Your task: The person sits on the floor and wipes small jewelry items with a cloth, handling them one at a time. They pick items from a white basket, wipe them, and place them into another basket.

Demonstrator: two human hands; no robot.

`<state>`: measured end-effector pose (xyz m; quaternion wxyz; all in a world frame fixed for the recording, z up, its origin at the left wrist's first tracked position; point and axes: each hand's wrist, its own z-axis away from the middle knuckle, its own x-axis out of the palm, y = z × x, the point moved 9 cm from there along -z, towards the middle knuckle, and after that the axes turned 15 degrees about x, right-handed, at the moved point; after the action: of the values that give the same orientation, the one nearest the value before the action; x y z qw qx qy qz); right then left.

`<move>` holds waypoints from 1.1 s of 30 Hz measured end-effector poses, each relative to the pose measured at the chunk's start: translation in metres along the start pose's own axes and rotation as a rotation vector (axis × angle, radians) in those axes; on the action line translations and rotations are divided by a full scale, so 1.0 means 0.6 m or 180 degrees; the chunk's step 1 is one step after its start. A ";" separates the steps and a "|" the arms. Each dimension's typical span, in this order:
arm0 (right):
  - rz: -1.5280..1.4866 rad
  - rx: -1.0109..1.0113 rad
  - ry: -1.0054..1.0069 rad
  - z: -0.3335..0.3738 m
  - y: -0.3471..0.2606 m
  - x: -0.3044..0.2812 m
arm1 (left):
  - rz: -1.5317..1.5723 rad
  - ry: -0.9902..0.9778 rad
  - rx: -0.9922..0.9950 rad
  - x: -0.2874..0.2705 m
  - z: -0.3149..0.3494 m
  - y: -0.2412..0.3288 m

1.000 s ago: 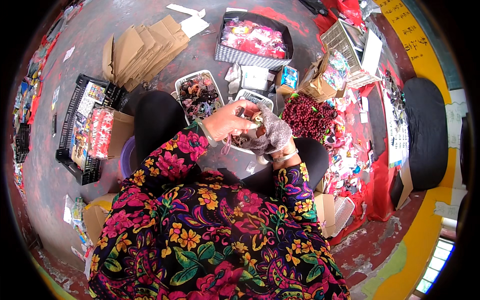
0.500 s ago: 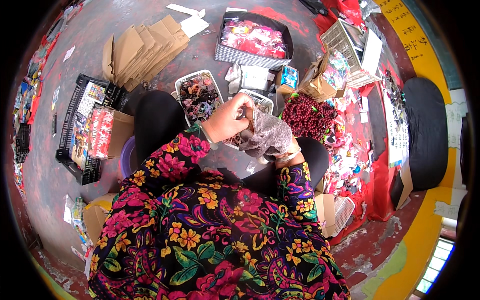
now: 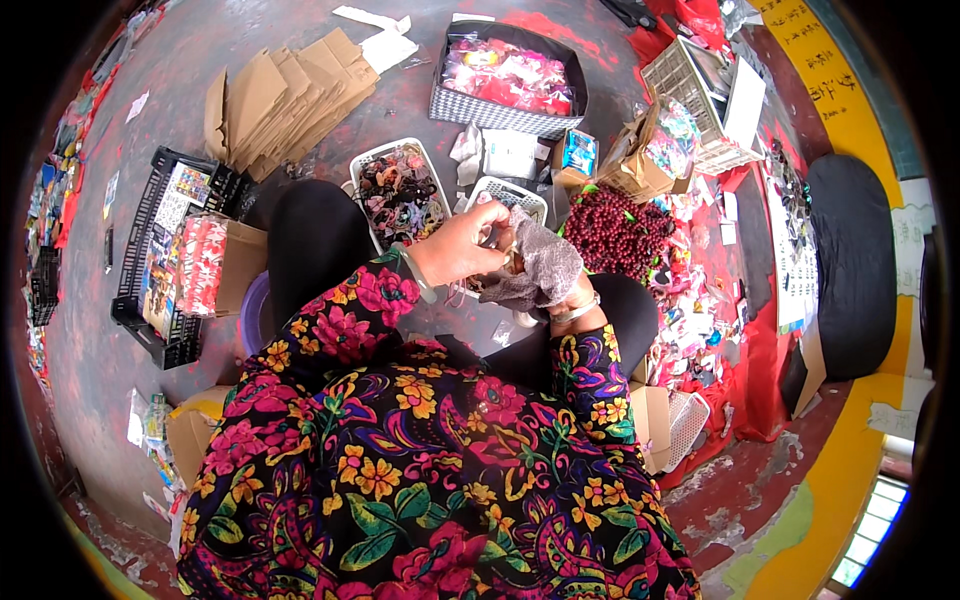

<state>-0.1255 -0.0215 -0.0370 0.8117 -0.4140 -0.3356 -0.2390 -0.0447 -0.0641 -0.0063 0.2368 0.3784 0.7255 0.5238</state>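
Papers (image 3: 190, 184) with coloured print are lying in a black lattice plastic crate (image 3: 172, 350), and a red-and-white patterned bundle (image 3: 203, 262) is sitting against a brown cardboard box (image 3: 245, 268) overlapping that crate. A round purple basin (image 3: 256, 308) is showing partly beside the box, and flattened brown cardboard cartons (image 3: 290, 100) are leaning together farther off. A white plastic basket (image 3: 362, 158) is holding a heap of dark, pink and brown loops (image 3: 400, 195). The left hand (image 3: 458, 248) is curling thumb and fingers together at the near edge of the grey fuzzy cloth (image 3: 550, 265); whether it is pinching anything cannot be told. A smaller white basket (image 3: 512, 187) is showing behind the hands, while a black-and-white checked bin (image 3: 500, 122) is holding pink and red wrapped goods (image 3: 510, 78). The cloth is hanging raised between the hands, the right hand (image 3: 579, 297) grasping it from beneath with hidden fingers. Farther right, dark-red bead clusters (image 3: 620, 238) are piling up below an open brown carton (image 3: 632, 178) containing plastic-wrapped colourful pieces (image 3: 672, 140), and a white slatted crate (image 3: 690, 115) is holding flat panels.
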 end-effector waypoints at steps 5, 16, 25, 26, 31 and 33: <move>0.0528 -0.0368 0.0182 -0.003 -0.016 0.008 | 0.0422 -0.0026 -0.0614 0.010 -0.002 0.013; -0.0046 0.0222 0.0113 0.017 -0.010 0.010 | 0.0778 0.0352 -0.0980 -0.015 0.008 0.009; 0.1008 -0.0925 0.0869 0.007 -0.033 -0.040 | 0.0667 0.0016 -0.1444 0.004 0.025 -0.021; 0.2259 -0.1277 0.1086 0.004 -0.049 -0.015 | 0.0775 0.0064 -0.1478 0.004 0.028 -0.025; -0.0338 -0.0572 0.0490 -0.026 -0.043 -0.058 | 0.1834 0.0747 -0.1440 -0.012 0.024 0.000; -0.0518 -0.0375 0.0322 -0.016 -0.045 -0.042 | 0.1945 0.0934 -0.1255 -0.028 0.019 0.006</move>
<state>-0.1567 -0.0416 -0.0459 0.7797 -0.4198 -0.3120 -0.3441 -0.0249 -0.0700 -0.0075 0.0319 0.4453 0.4909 0.7481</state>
